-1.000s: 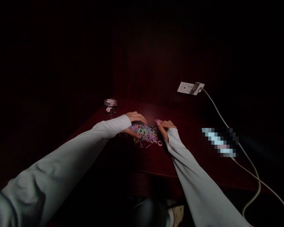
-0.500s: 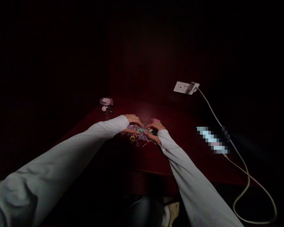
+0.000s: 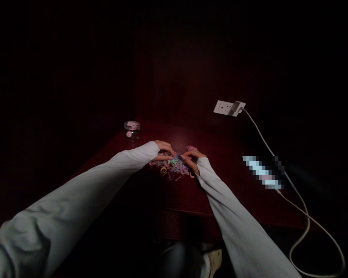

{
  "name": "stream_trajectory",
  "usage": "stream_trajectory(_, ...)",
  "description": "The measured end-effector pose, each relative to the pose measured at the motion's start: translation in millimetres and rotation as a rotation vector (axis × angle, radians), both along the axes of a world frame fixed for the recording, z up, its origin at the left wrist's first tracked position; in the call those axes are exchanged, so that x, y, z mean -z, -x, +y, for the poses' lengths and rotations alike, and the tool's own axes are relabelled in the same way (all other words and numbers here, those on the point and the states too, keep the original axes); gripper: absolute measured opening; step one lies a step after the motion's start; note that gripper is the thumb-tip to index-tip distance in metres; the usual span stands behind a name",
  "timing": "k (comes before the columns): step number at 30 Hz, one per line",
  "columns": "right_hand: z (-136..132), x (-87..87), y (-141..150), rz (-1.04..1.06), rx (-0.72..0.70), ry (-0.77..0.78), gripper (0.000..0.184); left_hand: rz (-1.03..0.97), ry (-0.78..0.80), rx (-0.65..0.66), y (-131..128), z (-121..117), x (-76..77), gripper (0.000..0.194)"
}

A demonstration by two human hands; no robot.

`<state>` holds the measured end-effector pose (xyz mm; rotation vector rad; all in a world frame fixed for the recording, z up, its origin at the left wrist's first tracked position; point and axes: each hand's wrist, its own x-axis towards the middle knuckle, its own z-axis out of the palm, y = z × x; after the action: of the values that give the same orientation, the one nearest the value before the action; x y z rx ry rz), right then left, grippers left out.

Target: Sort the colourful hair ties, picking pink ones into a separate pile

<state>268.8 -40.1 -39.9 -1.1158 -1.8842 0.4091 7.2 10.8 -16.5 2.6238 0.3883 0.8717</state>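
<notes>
Since a second ago, the right hand (image 3: 195, 157) has come left from the pink bunch (image 3: 191, 148) to the middle of the pile of coloured bands (image 3: 174, 168). Far left on the dark surface (image 3: 168, 199) stands a clear jar (image 3: 132, 131), upright, with pale pink pieces at its top and a round one lower down; whether the upper ones lie inside or on the lid, I can't tell. Nearer and right of it, the left hand (image 3: 164, 147) arches over the pile's far left side, thumb and fingers parted. At the pile's right side, the other hand's thumb and fingertips come close together; I can't see whether they pinch a band. Light fingertip work would suit this tangle best, easing strands apart so neighbours don't drag along.
</notes>
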Motion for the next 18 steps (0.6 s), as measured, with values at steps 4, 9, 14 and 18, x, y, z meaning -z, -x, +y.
stream_trajectory(4, -2, -2.0, -1, -0.034, 0.038, -0.065, 0.028, 0.006, -0.046, -0.01, 0, 0, -1.3, 0.023)
stream_trajectory(9, -13, -9.3, 0, -0.071, 0.036, -0.11, 0.029, 0.027, -0.059, -0.045, 1, 0, -2.6, 0.027)
stream_trajectory(14, -21, -14.4, 2, -0.18, -0.037, -0.101, 0.021, 0.016, -0.076, -0.045, 1, 2, -2.3, 0.03)
stream_trajectory(18, -21, -13.7, 3, -0.229, -0.072, -0.087, 0.013, 0.033, -0.082, -0.052, 1, 1, -2.4, 0.031)
